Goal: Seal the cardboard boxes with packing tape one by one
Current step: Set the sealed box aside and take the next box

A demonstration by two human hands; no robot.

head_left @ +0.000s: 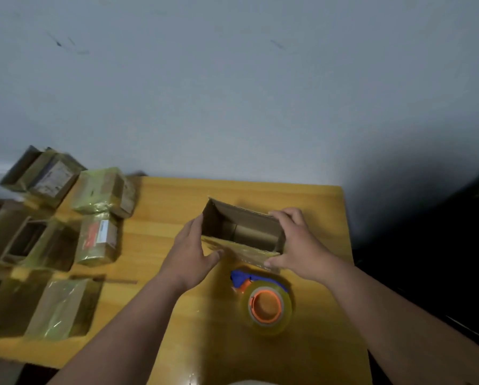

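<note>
An open cardboard box (242, 218) stands on the yellow wooden table (302, 195), its inside empty and its near flap folded down toward me. My left hand (189, 258) holds the box's left end, thumb on the near flap. My right hand (295, 241) grips the right end, fingers over the top edge and thumb on the near flap. A tape dispenser (263, 298) with a blue handle, orange core and clear tape roll lies on the table just in front of the box.
Several cardboard boxes wrapped in yellowish tape (102, 191) crowd the table's left side, some open (27, 240). A grey wall (232, 79) rises behind the table. Dark space lies to the right of the table edge.
</note>
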